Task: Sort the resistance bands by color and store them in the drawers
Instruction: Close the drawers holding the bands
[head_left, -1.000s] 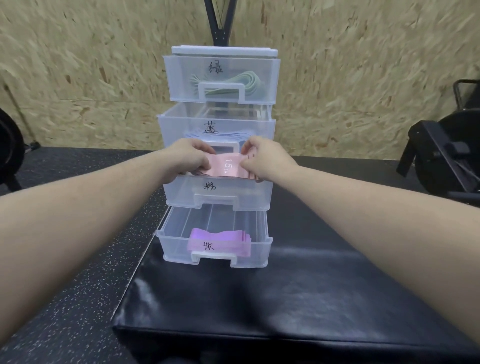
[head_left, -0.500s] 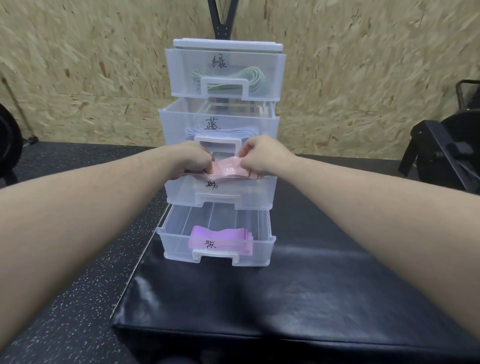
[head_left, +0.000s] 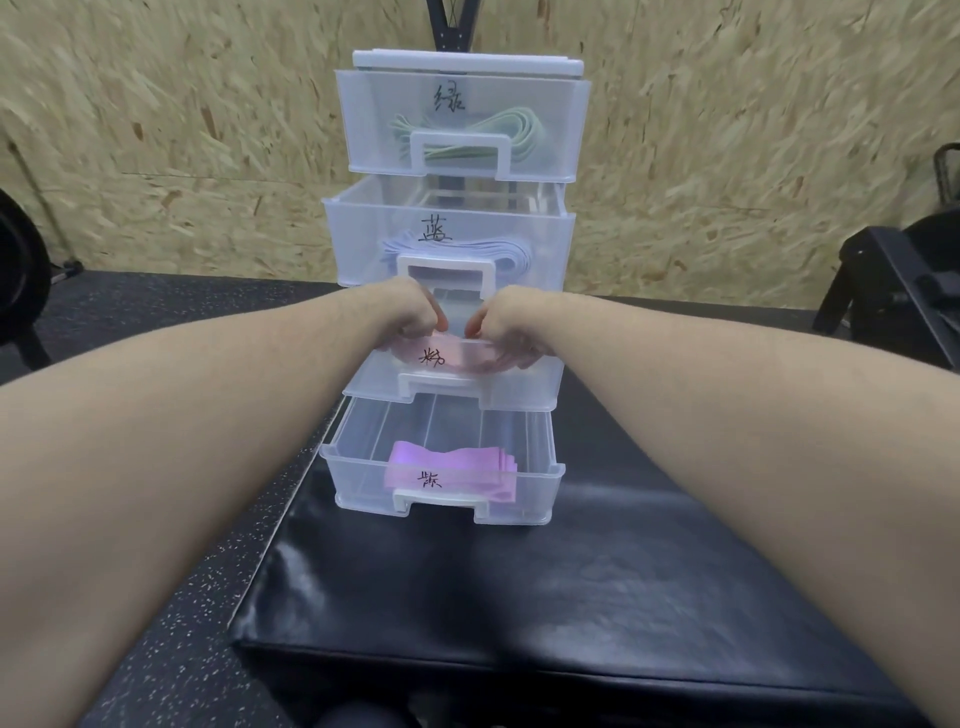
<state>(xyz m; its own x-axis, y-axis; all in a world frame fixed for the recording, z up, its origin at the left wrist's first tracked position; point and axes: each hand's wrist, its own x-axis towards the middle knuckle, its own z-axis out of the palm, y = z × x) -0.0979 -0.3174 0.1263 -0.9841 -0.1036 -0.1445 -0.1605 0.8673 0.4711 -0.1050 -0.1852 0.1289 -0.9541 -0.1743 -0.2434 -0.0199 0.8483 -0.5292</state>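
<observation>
Head view:
Pink band (head_left: 457, 356): inside the third drawer (head_left: 530, 389), long axis left to right.
Left hand (head_left: 410, 312): fingers curled onto the band's left end.
Right hand (head_left: 506, 325): fingers pinching its right end.
Purple bands (head_left: 452, 470): bottom drawer (head_left: 353, 483), lying crosswise.

Surface: a black padded block (head_left: 545, 587) with a shiny, leather-like top, wrinkled in places.
On the surface: a clear plastic drawer unit (head_left: 358, 130), standing upright at the far edge, near the middle.
Unit's bottom drawer (head_left: 530, 493): pulled out toward the viewer, hanging just above the black top.
Under the surface: dark speckled floor (head_left: 171, 639), showing to the left and behind.
On the floor: black gym equipment (head_left: 893, 291) at far right, and a dark round object (head_left: 15, 270) at far left.
</observation>
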